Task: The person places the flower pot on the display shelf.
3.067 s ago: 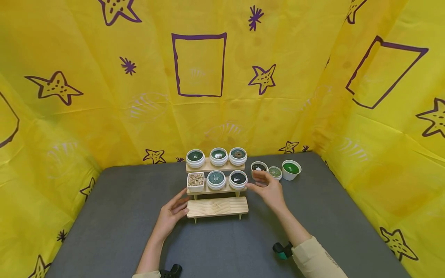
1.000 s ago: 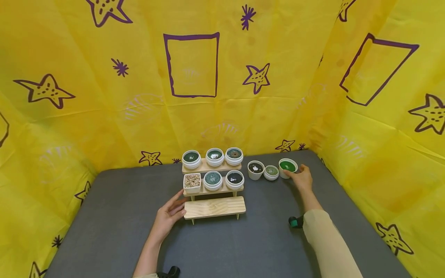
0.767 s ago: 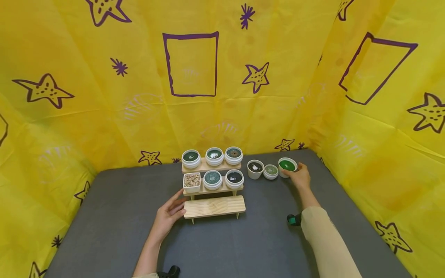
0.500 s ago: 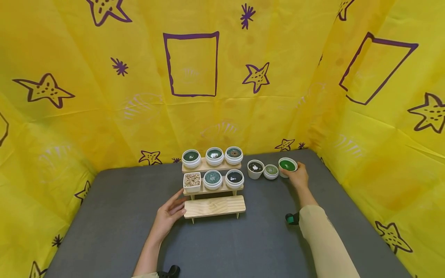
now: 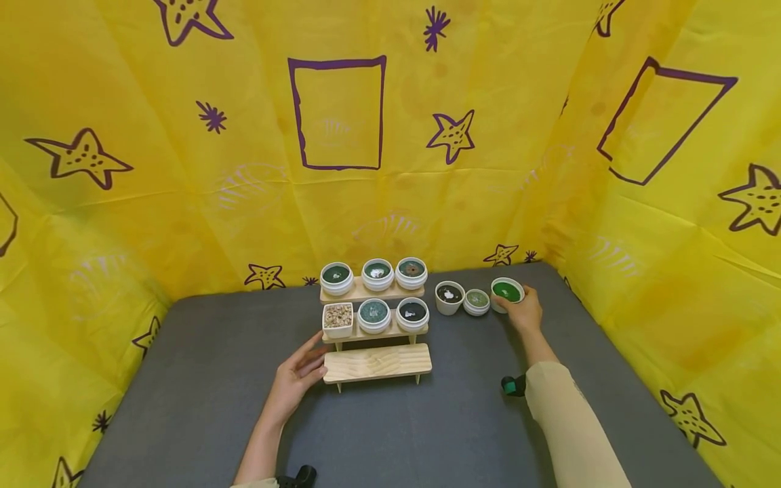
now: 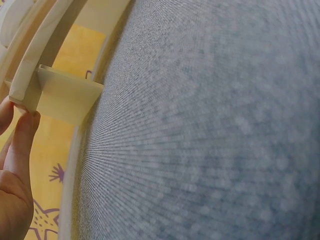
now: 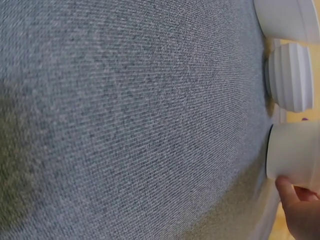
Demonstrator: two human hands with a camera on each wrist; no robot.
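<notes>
My left hand (image 5: 295, 381) is at the left end of a three-step wooden stand (image 5: 377, 363), its thumb and fingers pinching the lowest shelf's corner (image 6: 25, 95). At the right, my right hand (image 5: 523, 313) grips a white pot with a bright green filling (image 5: 506, 290); in the right wrist view a fingertip presses the pot's side (image 7: 292, 152) as it stands on the table. Beside it are a small ribbed pot with pale green filling (image 5: 476, 299) and a white pot with dark filling (image 5: 449, 295).
Several white pots with green, teal or dark fillings, such as the teal one (image 5: 374, 312), stand on the upper two shelves. A square pot of small stones (image 5: 338, 317) is at the left of the middle shelf. Yellow patterned cloth (image 5: 342, 217) surrounds the grey table (image 5: 207, 379).
My right hand has moved from the middle shelf's right end to the bright green pot and taken hold of it. The left hand stays at the stand. The head view shifts slightly.
</notes>
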